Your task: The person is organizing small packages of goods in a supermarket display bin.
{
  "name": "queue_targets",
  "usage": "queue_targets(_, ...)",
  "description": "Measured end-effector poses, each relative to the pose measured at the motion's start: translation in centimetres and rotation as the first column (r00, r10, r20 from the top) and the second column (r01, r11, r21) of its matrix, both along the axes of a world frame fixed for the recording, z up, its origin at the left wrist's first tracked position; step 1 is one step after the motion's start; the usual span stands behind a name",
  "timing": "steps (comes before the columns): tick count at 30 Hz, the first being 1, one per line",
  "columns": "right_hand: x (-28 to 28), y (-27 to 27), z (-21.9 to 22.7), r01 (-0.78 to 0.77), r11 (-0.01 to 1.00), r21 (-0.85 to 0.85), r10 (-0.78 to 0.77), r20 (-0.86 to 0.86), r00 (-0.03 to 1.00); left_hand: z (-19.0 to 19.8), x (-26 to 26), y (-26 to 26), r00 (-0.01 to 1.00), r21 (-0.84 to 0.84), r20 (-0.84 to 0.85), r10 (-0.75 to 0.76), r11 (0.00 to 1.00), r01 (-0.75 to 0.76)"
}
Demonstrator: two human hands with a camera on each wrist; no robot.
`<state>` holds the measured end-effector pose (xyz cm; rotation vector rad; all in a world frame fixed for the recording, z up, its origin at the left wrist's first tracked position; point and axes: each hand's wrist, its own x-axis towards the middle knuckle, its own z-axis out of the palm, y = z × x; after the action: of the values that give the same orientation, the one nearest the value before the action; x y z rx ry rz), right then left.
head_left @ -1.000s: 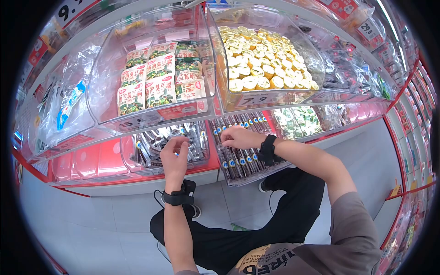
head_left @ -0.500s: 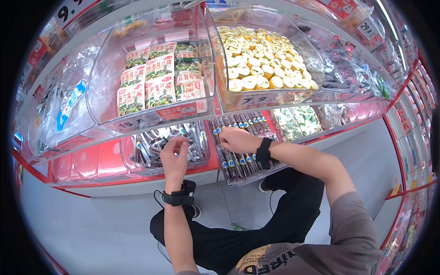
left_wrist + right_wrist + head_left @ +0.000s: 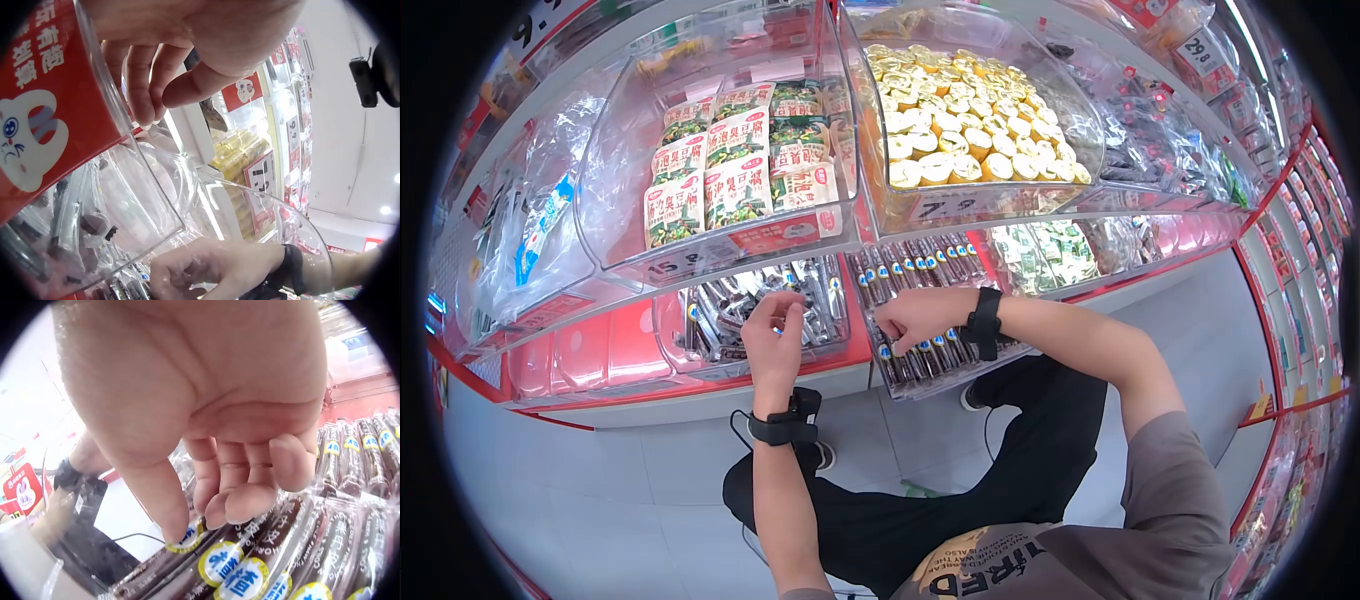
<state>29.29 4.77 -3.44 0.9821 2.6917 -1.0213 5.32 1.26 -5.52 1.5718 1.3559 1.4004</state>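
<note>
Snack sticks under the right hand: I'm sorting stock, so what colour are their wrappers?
Dark brown sticks with round blue-and-yellow labels, clearest in the right wrist view.

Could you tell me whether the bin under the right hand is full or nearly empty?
Full: dark sticks lie in packed rows across the bin.

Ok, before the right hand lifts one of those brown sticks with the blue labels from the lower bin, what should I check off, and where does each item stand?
1. Right hand is over the bin of brown sticks: ok.
2. Fingertips reach a stick: ok; thumb and fingers touch the front sticks in the right wrist view.
3. Grip closed round a single stick: not ok; the fingers are only curled above them.
4. Neighbouring sticks free of the hand: not ok; several lie packed under the fingertips.
5. Left hand clear of that bin: ok; it is at the bin of dark and silver packets beside it.
6. Left hand holds something: cannot tell; its curled fingers hide this.
</note>
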Motion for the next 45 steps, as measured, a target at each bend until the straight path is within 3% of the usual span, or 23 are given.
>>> queue_targets(17,-0.9,0.2,-1.0,0.016,1.000,0.012,-0.018,0.150,0.989,0.2,0.2,-0.2,1.000,-0.014,0.009,-0.009,1.000,0.009)
queue_targets(26,0.0,-0.3,-0.6,0.027,0.998,-0.063,-0.024,0.056,0.998,0.0,-0.1,-0.2,0.998,-0.039,-0.061,-0.013,0.999,0.011)
queue_targets(29,0.6,0.2,-1.1,0.019,0.995,-0.101,-0.026,-0.070,0.997,0.2,0.0,-0.3,0.999,-0.022,-0.046,-0.009,1.000,0.008)
queue_targets(32,1.4,1.6,-0.8,0.113,0.993,0.027,-0.116,0.168,0.979,0.0,0.0,-0.2,1.000,-0.015,-0.012,0.012,1.000,-0.012)
queue_targets(35,2.0,1.1,1.4,0.201,0.973,-0.110,-0.125,0.483,0.867,-0.2,0.0,-0.1,1.000,-0.011,-0.012,0.013,1.000,-0.013)
queue_targets(38,2.8,0.5,0.0,0.227,0.923,-0.312,-0.031,0.528,0.849,-0.3,-0.1,-0.1,0.999,-0.009,-0.035,0.012,1.000,-0.012)
queue_targets(45,2.7,0.0,-1.3,0.228,0.847,-0.480,0.000,0.428,0.904,0.0,0.0,-0.1,0.995,0.013,-0.099,0.010,1.000,-0.009)
